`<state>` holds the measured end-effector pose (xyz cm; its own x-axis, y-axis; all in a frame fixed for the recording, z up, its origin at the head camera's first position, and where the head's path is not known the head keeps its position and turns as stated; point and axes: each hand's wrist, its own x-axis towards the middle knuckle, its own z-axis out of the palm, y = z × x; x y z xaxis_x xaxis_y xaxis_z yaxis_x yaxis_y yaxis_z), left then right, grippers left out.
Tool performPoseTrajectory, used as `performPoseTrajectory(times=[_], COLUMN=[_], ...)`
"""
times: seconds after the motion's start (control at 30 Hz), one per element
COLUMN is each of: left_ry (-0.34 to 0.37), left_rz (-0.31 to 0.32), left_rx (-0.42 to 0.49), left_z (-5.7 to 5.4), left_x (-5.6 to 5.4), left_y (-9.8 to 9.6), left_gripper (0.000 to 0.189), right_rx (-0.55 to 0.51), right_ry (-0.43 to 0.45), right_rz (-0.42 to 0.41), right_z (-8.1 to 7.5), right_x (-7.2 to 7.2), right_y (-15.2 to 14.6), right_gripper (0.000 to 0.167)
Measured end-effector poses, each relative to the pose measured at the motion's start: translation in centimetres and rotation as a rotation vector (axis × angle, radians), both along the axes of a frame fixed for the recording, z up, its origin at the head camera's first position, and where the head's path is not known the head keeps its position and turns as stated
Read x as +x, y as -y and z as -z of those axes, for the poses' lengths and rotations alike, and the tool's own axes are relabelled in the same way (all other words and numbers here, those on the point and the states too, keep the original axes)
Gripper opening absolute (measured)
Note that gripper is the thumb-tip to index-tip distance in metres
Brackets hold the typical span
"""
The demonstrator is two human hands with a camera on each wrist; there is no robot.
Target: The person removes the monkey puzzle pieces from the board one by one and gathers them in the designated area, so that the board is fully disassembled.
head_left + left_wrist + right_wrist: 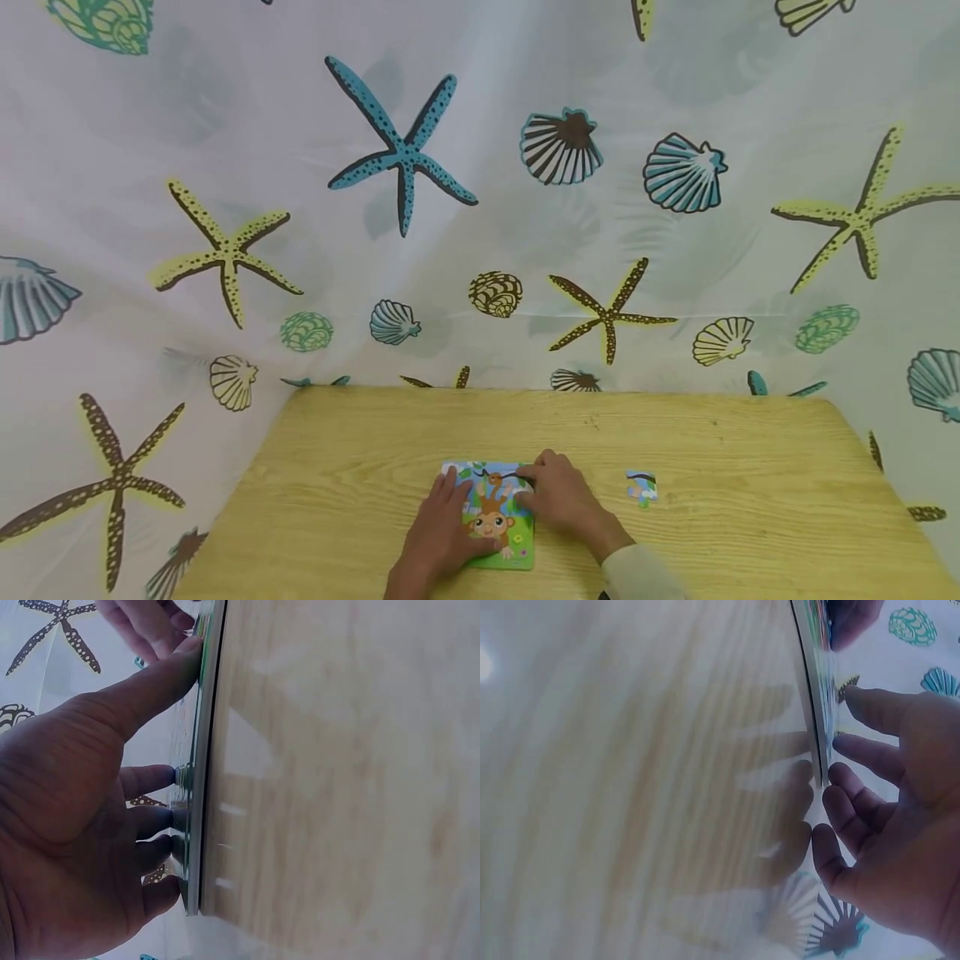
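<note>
**Fingers spread, nothing clamped: monkey puzzle (491,504) looks close to whole, one piece off to the side**

At the left, bare wooden table (337,483) runs up to the person's left hand (444,533). Its grip is a loose press: fingers extended and apart, fingertips along the puzzle's left side and upper left, thumb lying over the lower part near the monkey's face. The left wrist view shows the tips meeting the surface, with no pinch round the edge.

Between the hands sits the puzzle, flat on the table near its front. Most of the picture seems assembled: the hanging monkey, the grass and flowers at the bottom, sky and a branch along the top. Some joints lie under fingers, so I can't vouch for every one.

Next comes the right hand (562,500), over the upper right edge. Thumb and forefinger stand apart, the forefinger touching the puzzle; in the right wrist view the outer fingers bend loosely beyond its border. Nothing appears pinched between them.

Furthest right, apart from the board, lies a loose piece (642,487) with blue sky and a dark branch. By my reading, that piece is what is left to place. Its gap is probably beneath the right hand, though I cannot tell for certain.
</note>
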<state>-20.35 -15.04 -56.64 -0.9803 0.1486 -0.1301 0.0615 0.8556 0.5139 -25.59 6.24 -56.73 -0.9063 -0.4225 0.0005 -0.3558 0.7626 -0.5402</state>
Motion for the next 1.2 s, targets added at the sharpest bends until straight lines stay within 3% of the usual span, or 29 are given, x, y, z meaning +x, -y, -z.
performPoseTrajectory(times=[0.2, 0.3, 0.5, 0.9, 1.2], left_ry=[0.021, 0.021, 0.008, 0.011, 0.044], left_rz=[0.004, 0.002, 0.012, -0.001, -0.052], left_rx=[0.016, 0.018, 0.017, 0.028, 0.023], left_z=[-0.3, -0.3, 0.0, -0.1, -0.1], left_x=[-0.1, -0.1, -0.1, 0.1, -0.1], left_y=[0.0, 0.0, 0.0, 0.1, -0.2], left_gripper=[0.103, 0.103, 0.104, 0.102, 0.115], right_rx=[0.066, 0.052, -0.045, -0.183, -0.302], right_ry=[-0.064, -0.046, 0.065, 0.081, 0.091], right_rz=[0.036, 0.088, 0.199, 0.283, 0.322], right_z=[0.3, 0.1, 0.0, 0.3, 0.4], right_x=[0.0, 0.1, 0.0, 0.0, 0.0], right_y=[2.0, 2.8, 3.7, 4.3, 4.4], right_gripper=[0.038, 0.037, 0.028, 0.021, 0.01])
